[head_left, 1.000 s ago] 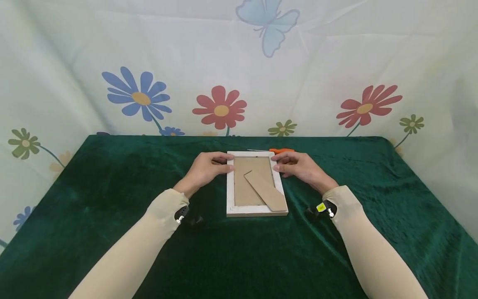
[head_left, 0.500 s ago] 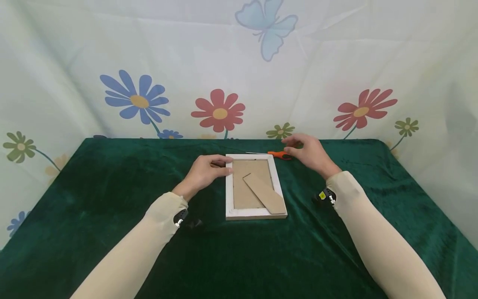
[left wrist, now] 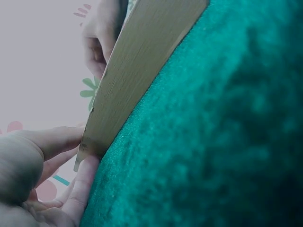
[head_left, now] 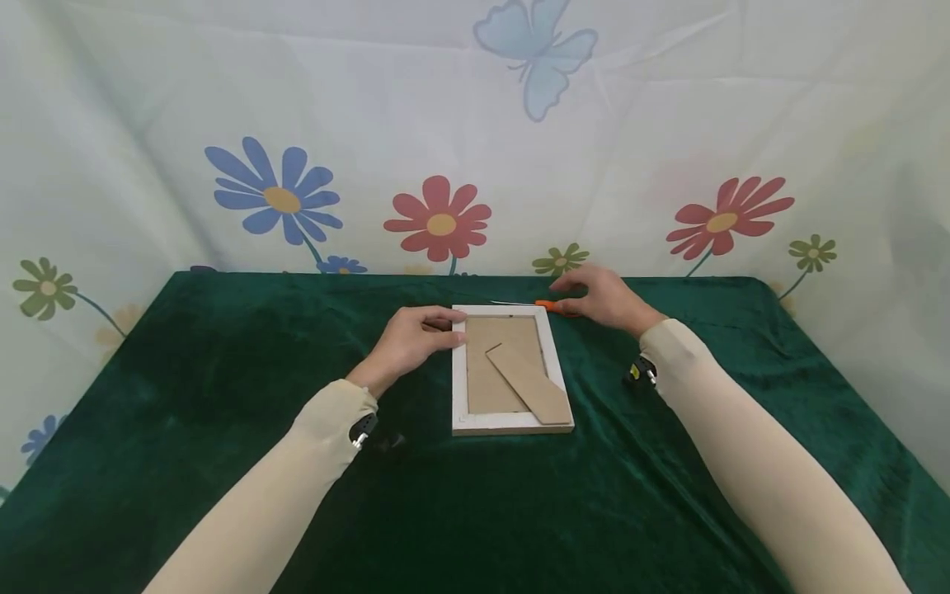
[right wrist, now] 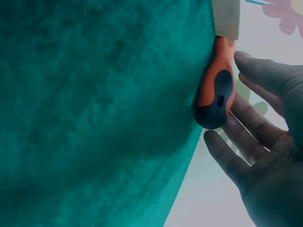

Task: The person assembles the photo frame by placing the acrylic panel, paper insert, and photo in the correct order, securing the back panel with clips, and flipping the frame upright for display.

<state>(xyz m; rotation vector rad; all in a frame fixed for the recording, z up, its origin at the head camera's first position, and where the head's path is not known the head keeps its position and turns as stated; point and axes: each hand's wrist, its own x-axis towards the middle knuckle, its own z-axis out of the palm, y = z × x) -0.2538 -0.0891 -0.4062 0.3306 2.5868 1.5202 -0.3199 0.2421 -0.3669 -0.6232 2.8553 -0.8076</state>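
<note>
A white wooden picture frame (head_left: pixel 460 375) lies face down on the green cloth, its brown back panel and slanted stand (head_left: pixel 529 384) facing up. My left hand (head_left: pixel 406 342) holds its upper left edge, thumb and fingertips at the corner; the left wrist view shows the fingers at the end of the frame's bare wooden side (left wrist: pixel 128 75). Just beyond the far edge lies a screwdriver with an orange and black handle (right wrist: pixel 218 85) and a thin metal shaft (head_left: pixel 512 303). My right hand (head_left: pixel 604 299) hovers around that handle, fingers spread behind it and thumb in front.
Dark green velvet cloth (head_left: pixel 223 396) covers the table, with folds to the right of the frame. Directly behind the table's far edge hangs a white curtain (head_left: pixel 356 99) printed with flowers and a butterfly.
My right hand has left the frame's right edge, moved up and away, then come down to the screwdriver's handle. My left hand stays at the frame, which has not visibly moved.
</note>
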